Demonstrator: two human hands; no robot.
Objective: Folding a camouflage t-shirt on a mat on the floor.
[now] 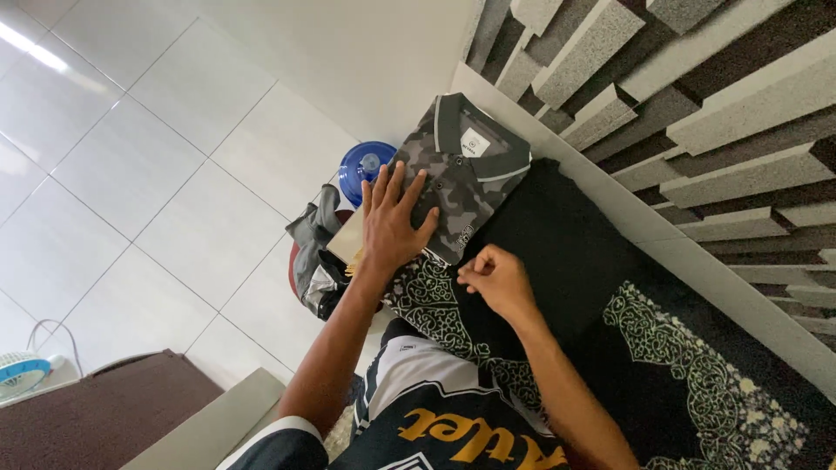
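Looking down on a folded camouflage polo shirt (460,178), collar up, lying at the far end of a black patterned cloth (566,252) spread over the surface beside a ribbed grey wall (697,96). The left hand (394,222) lies flat and open on the shirt's left half, fingers spread, pressing it down. The right hand (498,278) sits just below the shirt's lower edge, fingertips pinched together on what looks like the hem or the cloth beneath; which one, I cannot tell.

This shirt reads as light, soft knit: it will sag and unfold if lifted by one corner. Best hold, I'd judge, is both hands under the long folded edges, palms flat, collar kept level. Not slippery, not fragile. A blue water jug (366,167) and a heap of grey clothes (318,252) sit on the white tiled floor (157,174).
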